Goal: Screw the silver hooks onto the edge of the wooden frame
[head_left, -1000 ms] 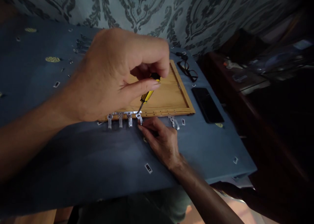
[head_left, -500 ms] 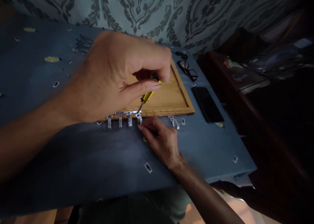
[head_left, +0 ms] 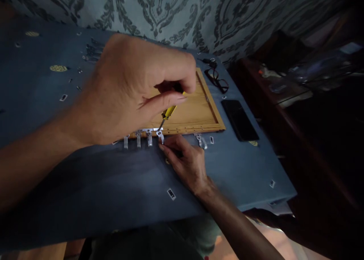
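In the head view, our only one, we judge the work to be partway: four metal clips [head_left: 138, 139] stand in a row at the near edge of a wooden frame [head_left: 187, 114], and a loose clip [head_left: 202, 142] lies farther right on the cloth, apparently unfastened. The three leftmost clips look set, though we cannot tell how firmly; the fourth clip [head_left: 160, 136] is the one being worked on, and small holes [head_left: 177, 131] in the edge to its right carry no clip. Our left hand [head_left: 131, 70] holds a yellow-and-black screwdriver [head_left: 170, 112] aslant, fingers and thumb pinching its handle, its tip at the fourth clip. Our right hand [head_left: 189, 163] sits low, its fingers pinching that clip's lower end. The frame lies flat on a worktop [head_left: 127, 191] covered in dark blue printed cloth. On the left, partly behind our left hand, we see a cluster of metal pieces [head_left: 92, 51] and a few small screws [head_left: 79, 70]. On the right lie a black phone [head_left: 240, 120] and eyeglasses [head_left: 218, 81]. A scroll-patterned wall [head_left: 159, 17] rises behind, and dim, cluttered furniture [head_left: 270, 100] stands at right.
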`<state>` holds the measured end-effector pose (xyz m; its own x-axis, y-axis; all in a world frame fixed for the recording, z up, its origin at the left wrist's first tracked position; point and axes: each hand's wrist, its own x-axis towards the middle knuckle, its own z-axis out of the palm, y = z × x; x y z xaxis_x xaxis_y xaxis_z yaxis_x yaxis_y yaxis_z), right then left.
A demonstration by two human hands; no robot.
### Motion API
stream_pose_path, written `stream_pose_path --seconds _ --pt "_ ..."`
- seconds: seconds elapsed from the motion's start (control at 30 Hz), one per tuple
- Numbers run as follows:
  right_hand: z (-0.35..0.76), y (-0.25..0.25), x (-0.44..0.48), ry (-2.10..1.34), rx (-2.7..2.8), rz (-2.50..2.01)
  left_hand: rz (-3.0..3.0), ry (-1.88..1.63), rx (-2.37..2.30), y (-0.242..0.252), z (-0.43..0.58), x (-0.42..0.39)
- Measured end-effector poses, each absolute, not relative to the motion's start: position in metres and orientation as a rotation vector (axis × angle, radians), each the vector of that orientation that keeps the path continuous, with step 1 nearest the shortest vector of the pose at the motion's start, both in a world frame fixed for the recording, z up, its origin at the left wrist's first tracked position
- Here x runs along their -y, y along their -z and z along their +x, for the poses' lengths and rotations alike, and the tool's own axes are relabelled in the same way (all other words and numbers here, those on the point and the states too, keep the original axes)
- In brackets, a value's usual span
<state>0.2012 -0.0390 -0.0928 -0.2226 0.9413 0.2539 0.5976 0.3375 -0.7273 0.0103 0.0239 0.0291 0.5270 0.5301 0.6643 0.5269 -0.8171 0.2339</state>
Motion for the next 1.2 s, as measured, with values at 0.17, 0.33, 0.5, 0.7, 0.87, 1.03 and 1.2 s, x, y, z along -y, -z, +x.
stream_pose_path --seconds 0.17,0.33,0.5,0.7,0.87,1.03,1.2 --pt "0.201 0.093 0.04 -0.656 1.914 -1.327 2.664 -1.203 -0.923 -0.023 0.01 -0.028" --pt "0.201 0.093 0.039 -0.649 1.913 -1.323 2.713 -1.279 -0.956 -0.017 0.01 -0.032" --pt "0.202 0.093 0.04 -0.658 1.916 -1.32 2.713 -1.202 -0.973 -0.023 0.01 -0.027" --pt "0.202 0.092 0.04 -0.651 1.92 -1.326 2.68 -1.205 -0.912 -0.025 0.009 -0.03" --pt "0.201 0.092 0.04 -0.642 1.917 -1.31 2.665 -1.23 -0.893 -0.019 0.011 -0.032" --pt "0.202 0.093 0.039 -0.633 1.918 -1.314 2.671 -1.221 -0.87 -0.023 0.012 -0.028" --pt "0.202 0.093 0.039 -0.621 1.926 -1.318 2.695 -1.148 -0.824 -0.024 0.01 -0.03"
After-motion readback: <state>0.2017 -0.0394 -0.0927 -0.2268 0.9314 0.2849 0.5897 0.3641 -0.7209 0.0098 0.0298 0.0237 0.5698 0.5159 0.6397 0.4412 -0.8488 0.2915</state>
